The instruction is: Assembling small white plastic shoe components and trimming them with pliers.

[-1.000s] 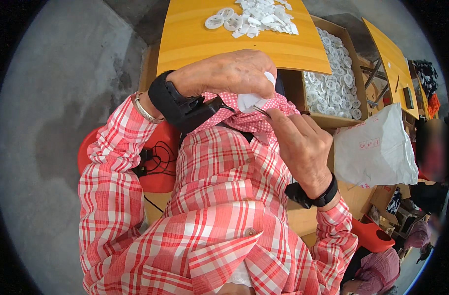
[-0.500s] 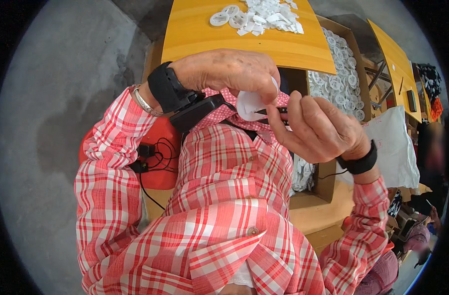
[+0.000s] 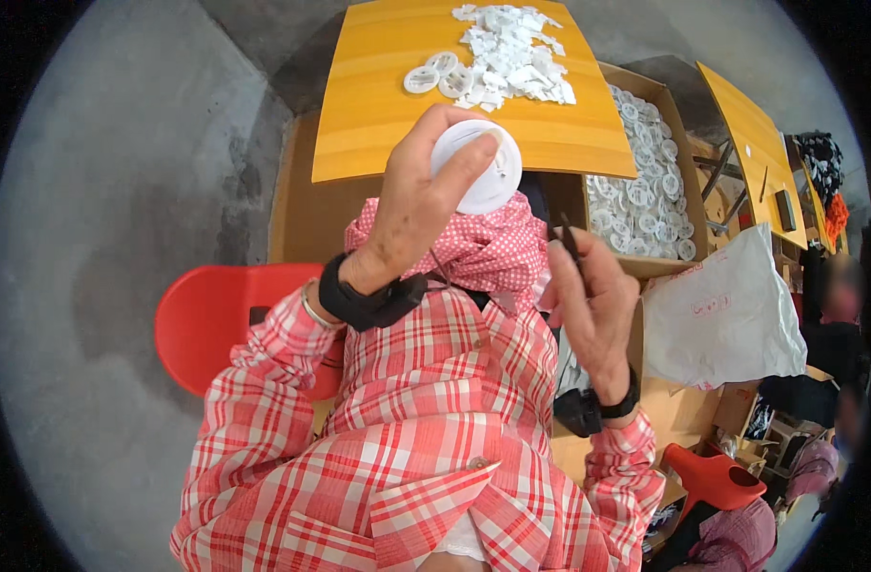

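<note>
My left hand (image 3: 418, 186) pinches a round white plastic disc (image 3: 476, 194), thumb across its face and fingers behind. The disc faces up just before the table edge; a thin slit and small marks show on it. In my right hand (image 3: 597, 297), lower and to the right, a pair of dark pointed tweezers (image 3: 568, 240) is held, apart from the disc. On the yellow table (image 3: 378, 124) beyond lie a few similar discs (image 3: 441, 74) beside a heap of small white scraps (image 3: 516, 57).
A cardboard box of many white discs (image 3: 645, 191) stands right of the table. A white plastic sack (image 3: 726, 319) lies nearer. Red stools (image 3: 202, 329) are at left and at lower right (image 3: 712, 477). Another yellow table (image 3: 764, 162) and other people are at far right.
The hands have parted. My left hand has turned and brought the disc face up toward the table; my right hand has drawn down with the tweezers, away from the disc.
</note>
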A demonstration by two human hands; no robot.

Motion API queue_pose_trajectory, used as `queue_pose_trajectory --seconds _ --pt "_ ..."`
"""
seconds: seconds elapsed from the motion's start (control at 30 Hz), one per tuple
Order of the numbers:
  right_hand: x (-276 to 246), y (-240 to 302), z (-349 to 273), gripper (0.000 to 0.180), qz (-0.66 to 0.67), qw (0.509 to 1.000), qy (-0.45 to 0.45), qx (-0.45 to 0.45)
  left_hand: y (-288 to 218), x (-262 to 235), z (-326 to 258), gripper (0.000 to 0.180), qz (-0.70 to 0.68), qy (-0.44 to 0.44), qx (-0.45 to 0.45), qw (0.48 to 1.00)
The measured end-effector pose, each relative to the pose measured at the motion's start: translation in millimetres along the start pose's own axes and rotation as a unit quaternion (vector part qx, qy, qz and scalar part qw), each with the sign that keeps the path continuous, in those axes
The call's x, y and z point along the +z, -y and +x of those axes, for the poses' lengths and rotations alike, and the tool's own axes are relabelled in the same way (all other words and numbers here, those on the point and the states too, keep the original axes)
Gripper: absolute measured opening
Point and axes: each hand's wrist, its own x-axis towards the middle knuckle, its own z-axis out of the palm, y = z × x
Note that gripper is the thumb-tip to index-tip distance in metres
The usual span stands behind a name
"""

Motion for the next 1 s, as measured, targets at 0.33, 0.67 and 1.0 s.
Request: queue_pose_trajectory --seconds 0.33,0.67,1.0 --pt "16 26 9 0.024 0.227 0.966 0.053 0.114 -4 21 -15 0.022 -0.041 -0.094 0.069 0.992" --pt "20 26 9 0.017 0.085 0.996 0.002 0.031 -5 19 -18 0.023 -0.019 -0.089 0.073 0.993" --pt "19 25 9 0.018 0.081 0.996 0.002 0.039 -3 23 -21 0.024 0.022 -0.112 0.109 0.987"
